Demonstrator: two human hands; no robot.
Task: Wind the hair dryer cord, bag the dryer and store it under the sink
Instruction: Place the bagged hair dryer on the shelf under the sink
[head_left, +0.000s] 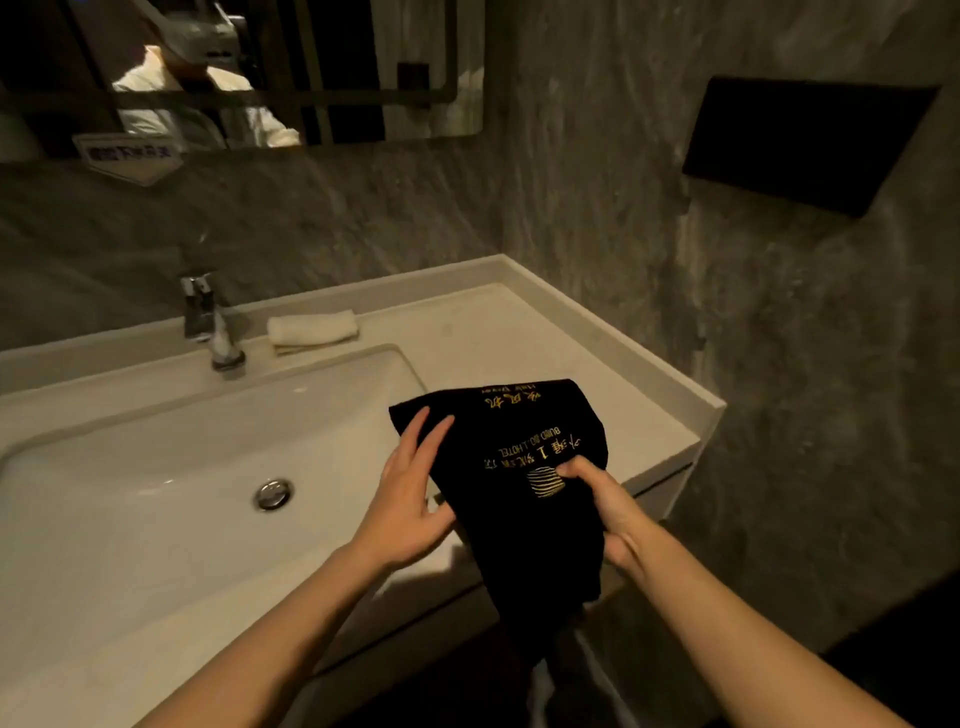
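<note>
A black cloth bag (524, 436) with gold lettering lies half on the white counter (519, 332) to the right of the basin, its lower part hanging over the front edge. My right hand (602, 506) pinches the bag near the gold emblem. My left hand (410, 499) rests flat against the bag's left side, fingers extended and thumb under the cloth. The hair dryer and its cord are not visible; whether they are inside the bag cannot be told.
A white rectangular basin (156, 467) with a chrome drain (272, 493) fills the left. A chrome faucet (210, 322) and a folded white towel (311, 328) stand behind it. Grey walls close the back and right; a dark box (800, 140) hangs on the right wall.
</note>
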